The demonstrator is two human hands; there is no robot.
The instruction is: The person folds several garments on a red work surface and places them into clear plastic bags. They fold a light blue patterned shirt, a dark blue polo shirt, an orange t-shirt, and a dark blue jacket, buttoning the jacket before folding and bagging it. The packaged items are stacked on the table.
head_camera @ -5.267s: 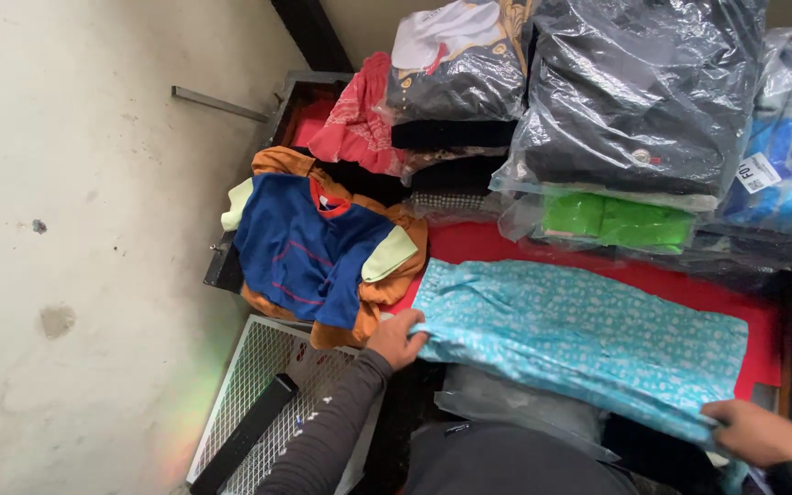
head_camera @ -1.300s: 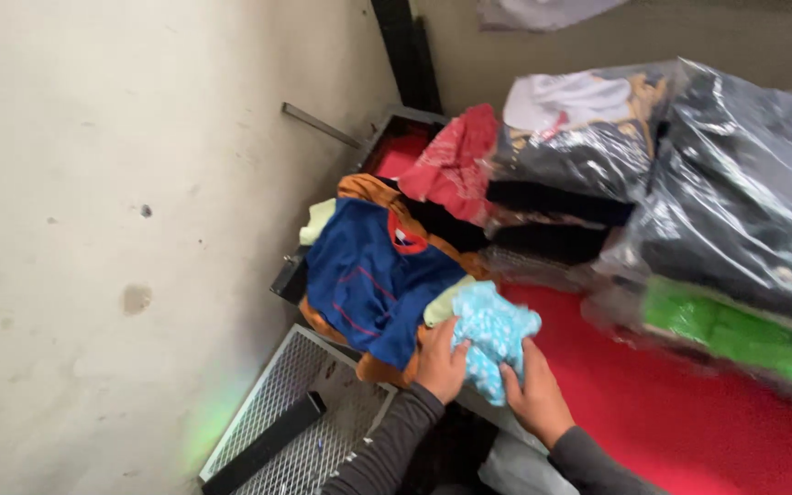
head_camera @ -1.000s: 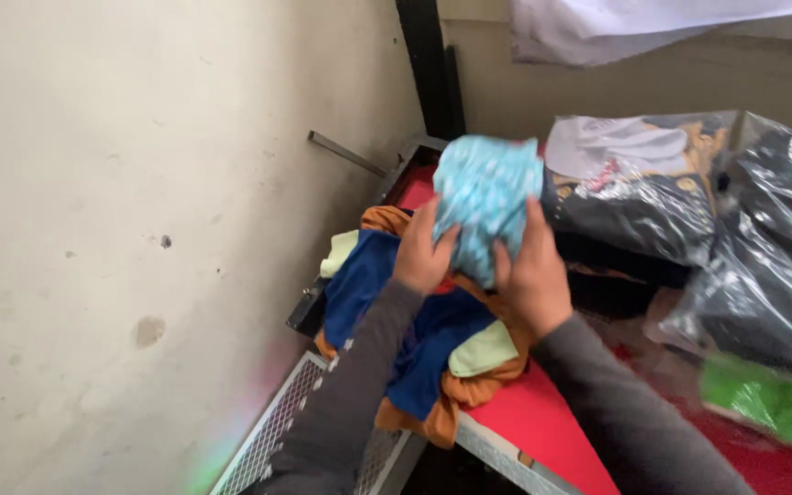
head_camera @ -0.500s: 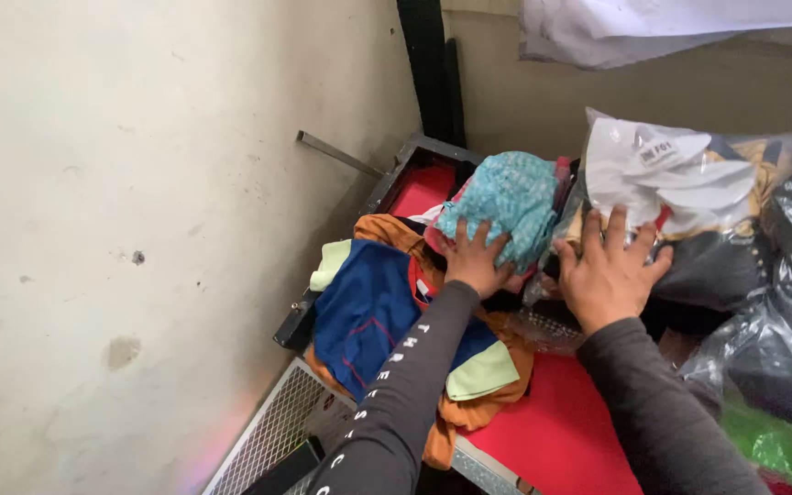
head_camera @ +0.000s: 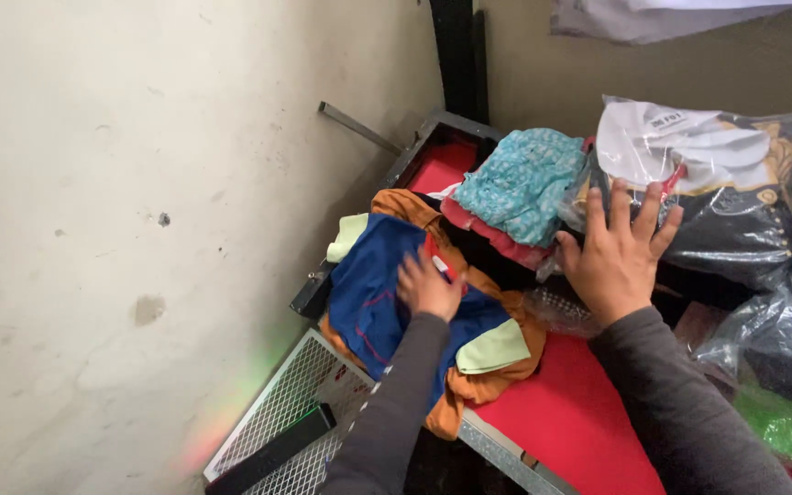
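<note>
Head view: left hand (head_camera: 428, 286) flat, fingers loose, on blue garment (head_camera: 368, 293) near table's (head_camera: 579, 422) left edge; right hand (head_camera: 618, 252) spread open against bagged clothes (head_camera: 735, 211), beside folded turquoise garment (head_camera: 517, 183).

Two forearms and both hands of the person, seen from the head camera. Left hand (head_camera: 429, 287): bare, no ring, watch or glove visible; the fingers partly blurred. Left sleeve (head_camera: 394, 403): long, close-fitting, dark grey knit, ending at the wrist, with a row of small pale marks running along its outer side near the lower part of the forearm. Right hand (head_camera: 614, 259): bare, likewise without ring or glove, nails short. Right sleeve (head_camera: 680, 412): long, plain dark grey fabric of the same kind, slightly looser, its cuff ending at the wrist with no visible markings.
</note>
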